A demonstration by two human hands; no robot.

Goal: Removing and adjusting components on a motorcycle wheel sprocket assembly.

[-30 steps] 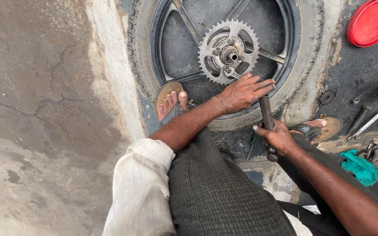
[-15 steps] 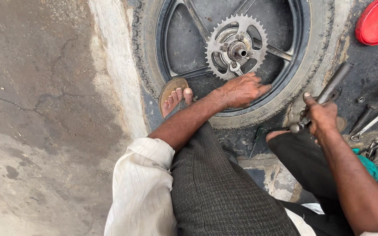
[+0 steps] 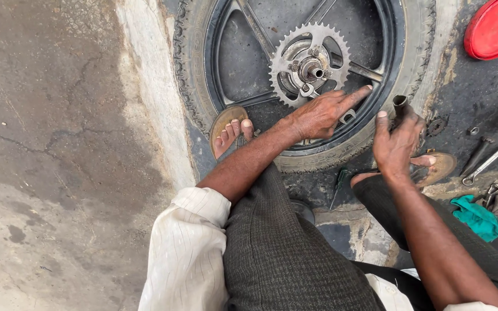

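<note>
On one wheel (image 3: 214, 115), two hands, one sprocket (image 3: 309, 66)

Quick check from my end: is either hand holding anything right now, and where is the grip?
Right hand grips a dark metal bar near its upper end. Left hand holds nothing; it rests flat on the wheel.

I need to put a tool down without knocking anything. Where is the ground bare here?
Bare: the grey concrete left of the tyre. Crowded: right of the wheel, with the red lid, spanners and teal rag. The left hand covers the rim; the right hand grips a dark tool.
</note>
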